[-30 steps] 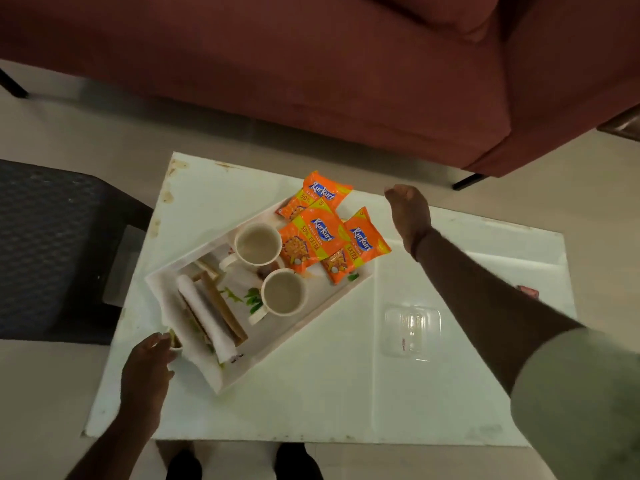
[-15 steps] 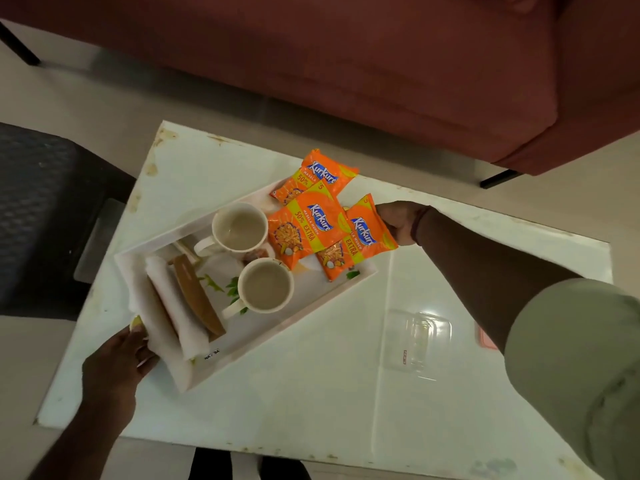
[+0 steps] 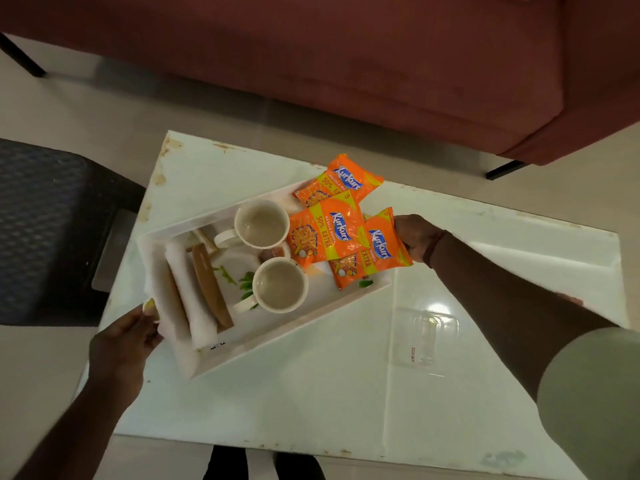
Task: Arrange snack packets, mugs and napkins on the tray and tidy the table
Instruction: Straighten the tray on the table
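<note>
A white rectangular tray (image 3: 277,344) lies at an angle on the white table (image 3: 311,403). It holds two empty cream mugs (image 3: 261,225) (image 3: 280,285), rolled white and brown napkins (image 3: 194,292) at its left end, and three orange snack packets (image 3: 322,233) piled at its right end. My left hand (image 3: 126,341) grips the tray's left end by the napkins. My right hand (image 3: 417,237) holds the tray's right end, behind the rightmost snack packet (image 3: 379,249); its fingertips are hidden.
A clear plastic lid (image 3: 424,336) lies on the table right of the tray. A small pink item (image 3: 571,299) peeks from behind my right forearm. A red sofa (image 3: 346,64) stands beyond the table, a dark chair (image 3: 52,220) to the left.
My right hand came down from above the table to the tray's right end. My left hand closed on the tray's left end. The camera view shifted.
</note>
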Motion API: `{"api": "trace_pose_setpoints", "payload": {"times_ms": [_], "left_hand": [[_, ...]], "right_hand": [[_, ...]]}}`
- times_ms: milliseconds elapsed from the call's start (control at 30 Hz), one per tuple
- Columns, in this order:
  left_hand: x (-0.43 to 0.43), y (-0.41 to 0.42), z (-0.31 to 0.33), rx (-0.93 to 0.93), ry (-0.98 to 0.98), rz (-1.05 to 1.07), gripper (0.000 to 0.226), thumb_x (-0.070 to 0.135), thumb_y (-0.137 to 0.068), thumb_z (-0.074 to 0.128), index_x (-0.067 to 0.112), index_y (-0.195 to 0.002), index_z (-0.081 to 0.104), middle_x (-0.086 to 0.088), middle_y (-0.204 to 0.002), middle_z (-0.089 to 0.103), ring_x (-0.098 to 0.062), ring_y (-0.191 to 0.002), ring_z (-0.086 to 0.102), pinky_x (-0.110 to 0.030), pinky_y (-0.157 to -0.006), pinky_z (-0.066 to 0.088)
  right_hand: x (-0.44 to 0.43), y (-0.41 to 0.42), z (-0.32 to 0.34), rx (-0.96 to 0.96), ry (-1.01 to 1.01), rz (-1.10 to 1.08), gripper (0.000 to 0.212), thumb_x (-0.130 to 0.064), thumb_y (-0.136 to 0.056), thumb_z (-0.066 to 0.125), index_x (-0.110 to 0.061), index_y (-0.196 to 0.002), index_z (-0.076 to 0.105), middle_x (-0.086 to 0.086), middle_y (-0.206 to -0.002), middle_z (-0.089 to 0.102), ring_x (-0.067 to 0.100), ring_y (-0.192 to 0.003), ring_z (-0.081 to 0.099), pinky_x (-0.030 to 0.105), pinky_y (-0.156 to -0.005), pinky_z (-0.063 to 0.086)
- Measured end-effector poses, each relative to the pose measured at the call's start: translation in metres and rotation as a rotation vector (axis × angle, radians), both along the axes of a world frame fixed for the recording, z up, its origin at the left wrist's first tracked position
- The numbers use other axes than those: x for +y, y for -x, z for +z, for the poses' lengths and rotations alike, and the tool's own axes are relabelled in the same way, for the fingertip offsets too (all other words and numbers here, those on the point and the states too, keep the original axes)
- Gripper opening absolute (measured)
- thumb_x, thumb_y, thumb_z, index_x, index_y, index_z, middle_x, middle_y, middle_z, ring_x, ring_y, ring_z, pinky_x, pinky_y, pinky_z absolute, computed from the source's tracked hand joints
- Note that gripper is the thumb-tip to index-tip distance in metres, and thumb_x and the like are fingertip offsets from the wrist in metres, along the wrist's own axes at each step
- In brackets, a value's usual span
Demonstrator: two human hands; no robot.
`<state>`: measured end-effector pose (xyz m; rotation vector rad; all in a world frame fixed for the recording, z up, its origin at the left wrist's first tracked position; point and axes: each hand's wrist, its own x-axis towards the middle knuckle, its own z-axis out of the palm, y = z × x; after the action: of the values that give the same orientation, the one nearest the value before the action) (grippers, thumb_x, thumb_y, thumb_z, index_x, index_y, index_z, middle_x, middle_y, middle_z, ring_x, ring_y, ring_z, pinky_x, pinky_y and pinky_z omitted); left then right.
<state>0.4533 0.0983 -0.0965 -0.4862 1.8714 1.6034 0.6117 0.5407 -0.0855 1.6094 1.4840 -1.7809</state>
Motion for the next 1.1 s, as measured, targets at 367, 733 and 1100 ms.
{"api": "trace_pose_setpoints", "payload": {"times_ms": [367, 733, 1100], "left_hand": [[0.079, 0.081, 0.018, 0.060, 0.003, -0.299, 0.010, 0.010, -0.093, 0.059, 0.014, -0.094, 0.069, 0.005, -0.073, 0.075, -0.009, -0.071, 0.071, -0.025, -0.065, 0.059], [0.118, 0.111, -0.007, 0.014, 0.060, -0.366, 0.006, 0.012, -0.091, 0.065, 0.014, -0.091, 0.070, 0.003, -0.074, 0.072, -0.003, -0.063, 0.070, -0.019, -0.059, 0.056], [0.120, 0.109, -0.018, 0.004, 0.139, -0.373, 0.033, 0.014, -0.092, 0.065, 0.000, -0.122, 0.063, -0.013, -0.107, 0.067, -0.028, -0.101, 0.063, -0.043, -0.094, 0.051]], "right_hand": [[-0.008, -0.082, 0.001, 0.058, -0.055, -0.238, 0.040, -0.035, -0.102, 0.045, -0.005, -0.120, 0.064, 0.022, -0.121, 0.066, 0.040, -0.107, 0.063, 0.055, -0.099, 0.049], [-0.033, -0.103, -0.018, 0.121, -0.143, -0.371, 0.041, -0.029, -0.103, 0.045, 0.001, -0.127, 0.059, 0.029, -0.126, 0.061, 0.048, -0.113, 0.059, 0.059, -0.102, 0.045], [-0.036, -0.100, -0.028, 0.025, -0.102, -0.372, 0.039, -0.030, -0.104, 0.044, 0.000, -0.120, 0.063, 0.023, -0.119, 0.065, 0.029, -0.085, 0.065, 0.047, -0.087, 0.054]]}}
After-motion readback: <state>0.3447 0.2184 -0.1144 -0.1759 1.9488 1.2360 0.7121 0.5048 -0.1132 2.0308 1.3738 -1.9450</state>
